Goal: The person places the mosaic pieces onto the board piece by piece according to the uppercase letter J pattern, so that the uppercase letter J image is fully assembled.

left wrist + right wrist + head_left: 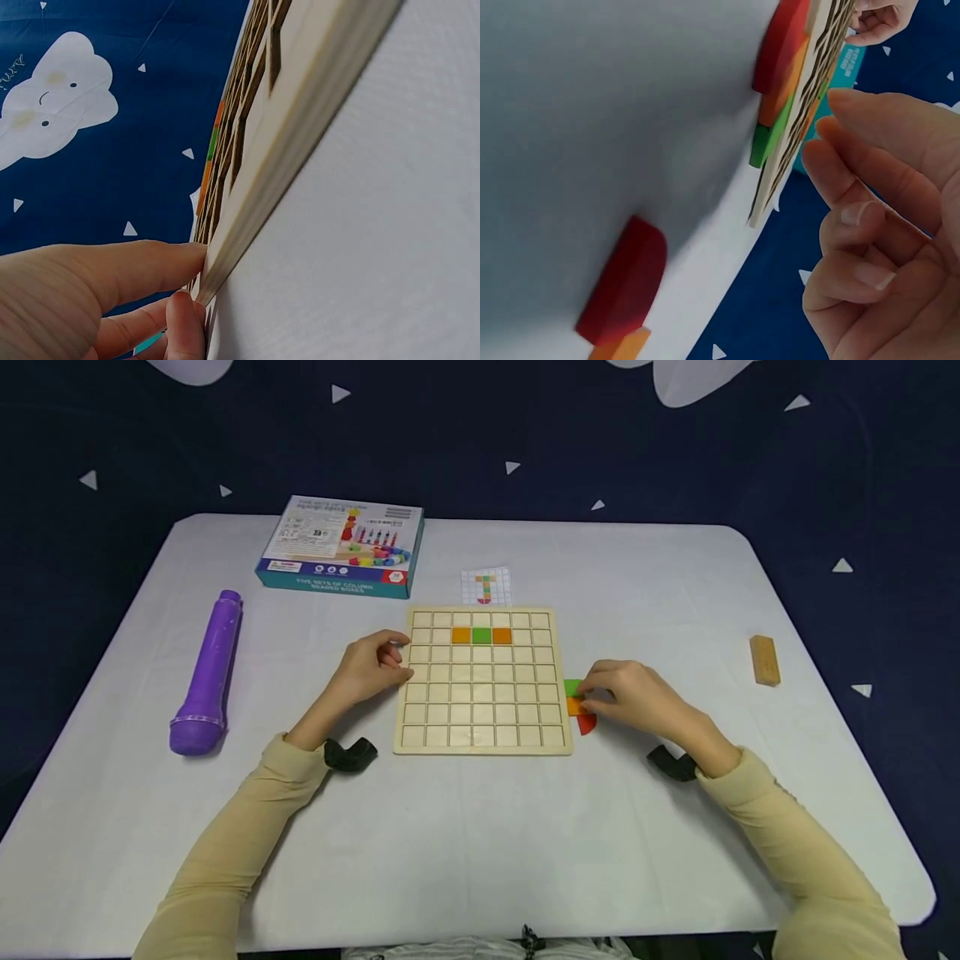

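Observation:
A wooden grid board [482,683] lies before me, with two orange squares and a green square [482,636] between them in one of its far rows. At its left edge, my left hand [369,667] rests thumb and forefinger apart against the rim. My right hand [633,697] hovers at the right edge, fingers loosely bent, with nothing between them in the right wrist view. By those fingertips lie a green piece [572,687], an orange piece [575,707] and a red piece [587,724]. Another red piece [626,285] shows in the right wrist view; my hand hides it from the head view.
Behind the board is a small pattern card [486,587]. A boxed bead set [341,547] stands at the back left, and a purple microphone-shaped tube [206,677] lies to the left. Far right is a wooden block [765,661]. An orange piece [622,345] touches the second red one.

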Tool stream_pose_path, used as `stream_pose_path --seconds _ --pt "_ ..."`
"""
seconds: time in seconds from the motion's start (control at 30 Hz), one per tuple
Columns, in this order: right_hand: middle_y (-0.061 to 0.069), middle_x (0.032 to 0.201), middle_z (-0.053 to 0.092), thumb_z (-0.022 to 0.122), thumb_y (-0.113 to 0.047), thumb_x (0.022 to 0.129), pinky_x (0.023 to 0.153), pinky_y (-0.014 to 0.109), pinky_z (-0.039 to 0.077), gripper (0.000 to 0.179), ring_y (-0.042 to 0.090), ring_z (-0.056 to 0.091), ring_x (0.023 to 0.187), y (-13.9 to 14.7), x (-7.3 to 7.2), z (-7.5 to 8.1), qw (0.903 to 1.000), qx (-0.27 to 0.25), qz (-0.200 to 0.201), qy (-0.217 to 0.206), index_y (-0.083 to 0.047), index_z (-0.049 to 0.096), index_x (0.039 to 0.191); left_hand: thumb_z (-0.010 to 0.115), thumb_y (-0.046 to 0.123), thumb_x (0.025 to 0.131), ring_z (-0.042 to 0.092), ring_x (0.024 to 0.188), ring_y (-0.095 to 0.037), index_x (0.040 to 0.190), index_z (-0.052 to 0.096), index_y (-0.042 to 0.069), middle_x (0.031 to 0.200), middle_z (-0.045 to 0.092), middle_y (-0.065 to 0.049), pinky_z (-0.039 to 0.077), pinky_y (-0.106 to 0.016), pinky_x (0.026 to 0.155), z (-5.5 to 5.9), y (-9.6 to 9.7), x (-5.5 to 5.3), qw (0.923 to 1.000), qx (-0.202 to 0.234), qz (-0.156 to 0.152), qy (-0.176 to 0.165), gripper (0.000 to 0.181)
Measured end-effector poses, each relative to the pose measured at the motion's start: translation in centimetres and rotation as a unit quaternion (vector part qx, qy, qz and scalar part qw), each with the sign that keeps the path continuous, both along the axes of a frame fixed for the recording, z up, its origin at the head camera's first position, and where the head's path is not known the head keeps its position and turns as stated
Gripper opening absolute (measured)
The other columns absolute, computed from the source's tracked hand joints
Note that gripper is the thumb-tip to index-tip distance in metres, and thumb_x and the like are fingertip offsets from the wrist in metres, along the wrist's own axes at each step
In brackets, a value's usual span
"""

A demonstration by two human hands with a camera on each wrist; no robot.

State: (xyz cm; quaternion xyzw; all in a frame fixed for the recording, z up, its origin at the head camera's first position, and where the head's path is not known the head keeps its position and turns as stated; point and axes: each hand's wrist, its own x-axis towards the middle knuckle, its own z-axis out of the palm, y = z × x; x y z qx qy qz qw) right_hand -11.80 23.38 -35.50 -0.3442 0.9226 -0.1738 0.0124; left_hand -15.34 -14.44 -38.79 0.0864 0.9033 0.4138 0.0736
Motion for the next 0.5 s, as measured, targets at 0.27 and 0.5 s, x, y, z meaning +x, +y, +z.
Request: stream_pose_path --seconds 0.27,0.5 --pt "0.0 0.084 0.067 0.072 -0.011 0.078 0.064 0.025 0.047 0.012 0.01 0.059 0.072 0.15 0.12 -0.51 0.9999 0.012 0.003 -0.011 -0.007 0.074 0.089 0.071 0.006 0.078 0.051 0.076 -0.021 0.119 0.057 -0.002 0.089 0.058 -0.016 0.04 -0.024 0.065 0.04 -0.06 -0.01 1.0 -0.001 -0.001 -0.002 0.045" --pt "0.001 0.082 0.065 0.071 -0.008 0.078 0.062 0.024 0.045 0.012 0.009 0.055 0.069 0.01 0.32 -0.82 0.9997 0.017 0.002 -0.019 -0.006 0.074 0.09 0.071 0.007 0.078 0.051 0.076 -0.021 0.119 0.057 -0.001 0.089 0.058 -0.016 0.04 -0.025 0.065 0.07 -0.03 0.06 1.0 -0.001 -0.001 -0.004 0.044"
